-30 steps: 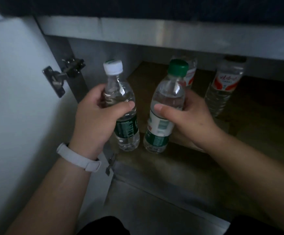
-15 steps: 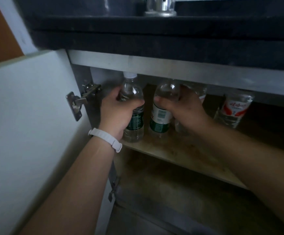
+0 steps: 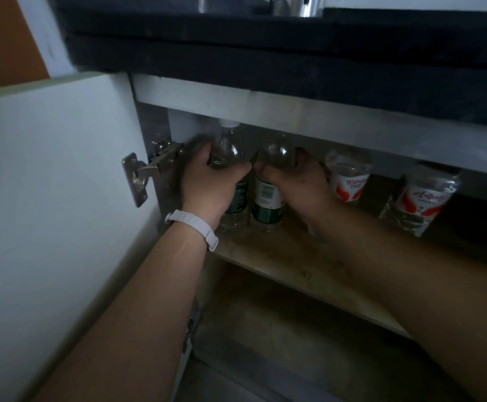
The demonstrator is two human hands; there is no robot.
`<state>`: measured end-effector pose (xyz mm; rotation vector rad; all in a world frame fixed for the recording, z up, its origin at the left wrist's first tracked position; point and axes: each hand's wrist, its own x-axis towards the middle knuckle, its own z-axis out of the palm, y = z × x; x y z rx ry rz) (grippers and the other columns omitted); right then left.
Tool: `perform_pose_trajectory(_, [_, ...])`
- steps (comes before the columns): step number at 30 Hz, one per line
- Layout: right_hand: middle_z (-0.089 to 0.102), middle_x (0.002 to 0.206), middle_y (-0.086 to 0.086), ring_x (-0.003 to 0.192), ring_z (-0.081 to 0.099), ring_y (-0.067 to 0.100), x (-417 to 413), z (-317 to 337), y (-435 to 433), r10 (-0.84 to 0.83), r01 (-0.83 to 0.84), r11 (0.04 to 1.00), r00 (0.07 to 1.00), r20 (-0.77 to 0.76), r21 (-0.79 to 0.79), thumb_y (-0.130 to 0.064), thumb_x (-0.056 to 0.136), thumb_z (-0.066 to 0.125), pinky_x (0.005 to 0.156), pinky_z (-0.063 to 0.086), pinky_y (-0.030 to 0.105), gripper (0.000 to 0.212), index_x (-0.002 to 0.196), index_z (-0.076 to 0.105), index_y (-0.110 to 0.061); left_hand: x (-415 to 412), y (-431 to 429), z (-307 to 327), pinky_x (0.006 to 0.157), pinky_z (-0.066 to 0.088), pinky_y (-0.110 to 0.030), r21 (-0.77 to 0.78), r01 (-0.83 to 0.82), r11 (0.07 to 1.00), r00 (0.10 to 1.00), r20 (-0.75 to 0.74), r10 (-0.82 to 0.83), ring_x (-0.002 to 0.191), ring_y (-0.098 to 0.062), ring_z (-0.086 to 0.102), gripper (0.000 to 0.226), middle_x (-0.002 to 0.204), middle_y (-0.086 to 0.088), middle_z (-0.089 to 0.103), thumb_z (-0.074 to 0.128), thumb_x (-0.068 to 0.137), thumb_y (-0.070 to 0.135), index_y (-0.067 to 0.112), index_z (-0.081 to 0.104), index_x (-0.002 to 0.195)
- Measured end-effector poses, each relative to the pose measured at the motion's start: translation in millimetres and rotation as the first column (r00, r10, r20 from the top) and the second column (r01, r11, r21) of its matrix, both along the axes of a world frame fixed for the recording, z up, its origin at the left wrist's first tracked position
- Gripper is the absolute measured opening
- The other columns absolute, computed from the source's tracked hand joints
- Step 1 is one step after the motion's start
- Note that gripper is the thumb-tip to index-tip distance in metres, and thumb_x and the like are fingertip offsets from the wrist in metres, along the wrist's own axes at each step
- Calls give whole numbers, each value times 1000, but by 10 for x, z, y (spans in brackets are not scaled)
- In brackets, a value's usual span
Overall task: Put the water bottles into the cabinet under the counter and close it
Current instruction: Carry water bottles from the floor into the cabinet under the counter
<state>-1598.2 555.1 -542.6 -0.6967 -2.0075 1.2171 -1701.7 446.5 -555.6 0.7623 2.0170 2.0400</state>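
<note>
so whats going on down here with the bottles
A person is loading water bottles into the open cabinet under the counter. The left hand grips one green-labelled bottle and the right hand grips another, side by side at the left end of the upper shelf. Two red-labelled bottles stand further right on that shelf. The cabinet door hangs wide open.
</note>
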Motion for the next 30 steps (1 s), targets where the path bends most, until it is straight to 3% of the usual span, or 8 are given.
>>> perform_pose_trajectory(4, [68,114,-11,101,65,4,-48,-41,51,54,-54,998,998,17,19,-37,83,75,85,55,27,43,121,62,-23,1,33,-95,91,57,-38,-12,-14,1000,999,-44,13,96,1,68,32,101,22,73,80,79,39,38,68,109])
perform_pose_trajectory(8, [66,118,-16,100,61,-7,-8,-109,75,117,-117,993,993,23,12,-46,80,75,87,53,20,58,131,56,-27,34,15,-210,94,57,-36,10,-12,1000,995,-94,12,101,2,67,36,108,20,72,77,83,39,37,66,118])
perform_pose_trajectory(11, [61,126,-17,105,57,-7,83,-188,59,123,-124,992,992,41,22,-47,82,73,91,49,20,64,138,47,-27,92,-71,-332,97,53,-27,6,-4,1000,992,-128,5,110,3,63,38,115,20,70,75,88,31,33,63,124])
perform_pose_trajectory(15, [57,131,-16,112,55,-3,322,-265,-5,123,-123,992,990,75,2,-46,82,73,92,47,21,71,143,41,-28,272,-334,-507,92,40,-10,-69,-30,997,988,-154,19,114,10,53,48,116,36,56,71,92,25,36,54,136])
perform_pose_trajectory(19, [52,121,-28,107,50,-13,666,-312,-117,145,-161,984,973,177,76,-38,86,71,87,42,10,61,141,44,-29,499,-640,-752,107,44,-34,-219,-51,974,973,-232,-2,130,-4,50,57,141,20,53,70,92,33,35,48,144])
perform_pose_trajectory(22, [41,130,-25,115,42,-5,946,-398,-209,133,-236,947,906,403,217,-48,90,61,84,37,12,59,144,39,-38,644,-854,-917,104,42,-34,-375,-67,924,933,-352,-75,131,-11,49,58,144,10,53,67,92,36,33,47,146])
perform_pose_trajectory(26, [40,145,-10,126,42,8,1186,-571,-311,52,-382,789,821,568,481,-57,91,49,96,39,23,61,146,40,-30,773,-1072,-1040,106,38,-35,-554,-155,818,805,-551,-220,134,-18,45,55,148,2,50,58,96,43,25,47,146])
perform_pose_trajectory(30, [46,141,-3,126,44,18,1281,-699,-429,-31,-448,695,763,646,562,-59,91,42,100,43,37,58,139,48,-27,883,-1244,-1086,102,48,-47,-617,-235,751,665,-665,-339,127,-31,54,56,140,-10,58,54,93,43,12,55,140])
